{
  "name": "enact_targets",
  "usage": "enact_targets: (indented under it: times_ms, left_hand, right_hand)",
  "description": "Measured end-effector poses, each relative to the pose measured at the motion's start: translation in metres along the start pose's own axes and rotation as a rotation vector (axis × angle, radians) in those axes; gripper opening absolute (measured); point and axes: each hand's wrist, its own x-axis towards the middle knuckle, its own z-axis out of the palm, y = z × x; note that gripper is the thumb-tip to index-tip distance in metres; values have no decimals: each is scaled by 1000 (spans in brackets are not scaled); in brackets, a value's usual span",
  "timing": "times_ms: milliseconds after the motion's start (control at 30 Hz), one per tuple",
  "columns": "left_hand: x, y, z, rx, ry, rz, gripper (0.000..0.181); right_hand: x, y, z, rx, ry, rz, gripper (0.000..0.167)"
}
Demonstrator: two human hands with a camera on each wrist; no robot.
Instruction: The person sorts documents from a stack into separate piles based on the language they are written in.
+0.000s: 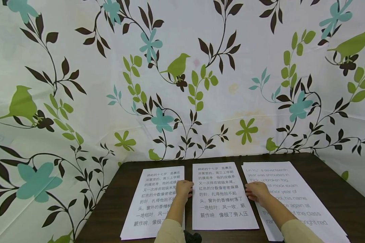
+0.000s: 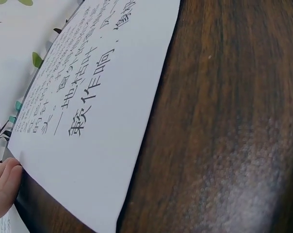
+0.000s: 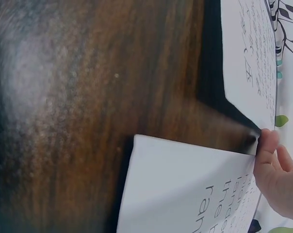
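Observation:
A white paper stack with printed Chinese text (image 1: 217, 219) lies in the middle of a dark wooden table, between my two hands. My left hand (image 1: 184, 189) holds its left edge, fingers bent, while the wrist passes over the left paper stack (image 1: 140, 216). At the opposite edge, my right hand (image 1: 258, 193) grips the middle stack, its forearm across the right stack with English text (image 1: 276, 179). In the left wrist view, fingertips (image 2: 13, 170) meet the paper's side. The right wrist view shows the thumb (image 3: 267, 143) against the stack's edge; the other fingers are partly hidden.
The dark wooden table (image 1: 109, 195) has a shiny grain. Behind it hangs a white cloth (image 1: 182, 128) patterned with birds, leaves and flowers. A small black object (image 1: 192, 237) shows beside the left sleeve at the bottom of the head view.

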Motion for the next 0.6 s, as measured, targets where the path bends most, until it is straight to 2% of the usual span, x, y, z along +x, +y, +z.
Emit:
enact_targets:
  times_ms: [200, 400, 467, 600]
  left_hand:
    - [0, -2, 0, -8, 16, 5, 19]
    - [1, -5, -1, 15, 26, 49, 18]
    - [1, -5, 0, -4, 18, 59, 21]
    - [1, -5, 0, -73, -19, 29, 30]
  right_hand:
    - [-1, 0, 0, 20, -4, 21, 43]
    - [-1, 2, 1, -53, 6, -39, 33]
    - [-1, 3, 2, -73, 14, -60, 32]
    - [-2, 4, 2, -86, -9, -103, 33]
